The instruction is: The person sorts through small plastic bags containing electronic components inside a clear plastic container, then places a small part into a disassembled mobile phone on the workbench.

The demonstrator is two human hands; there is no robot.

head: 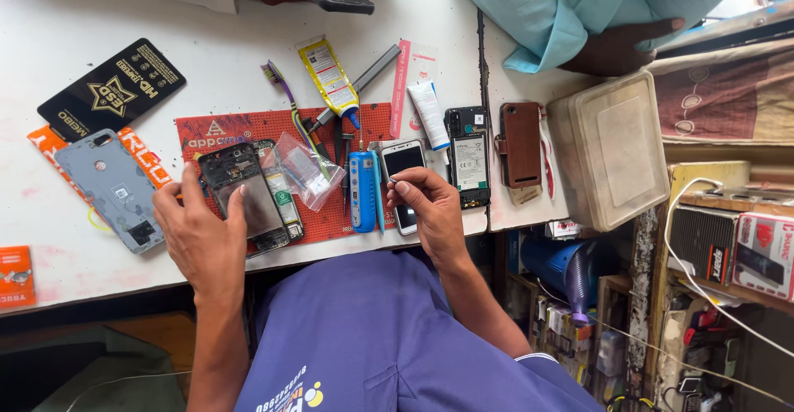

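Note:
My left hand [203, 234] rests on an opened phone [244, 193] that lies on a red work mat [331, 213], fingers spread over its lower part. My right hand [430, 209] pinches a small thin tool [390, 182] just above a white smartphone [403, 164]. A blue cylindrical tool [362, 190] lies on the mat between my two hands. A clear plastic bag [306, 168] sits beside the opened phone.
A grey back cover [112, 184], a black flat box [112, 89], a yellow glue tube [328, 74], a white tube [428, 112], a black opened phone [469, 160], a brown phone case [521, 143] and a plastic box [612, 147] lie on the table. Other people's hands [628, 48] are across it.

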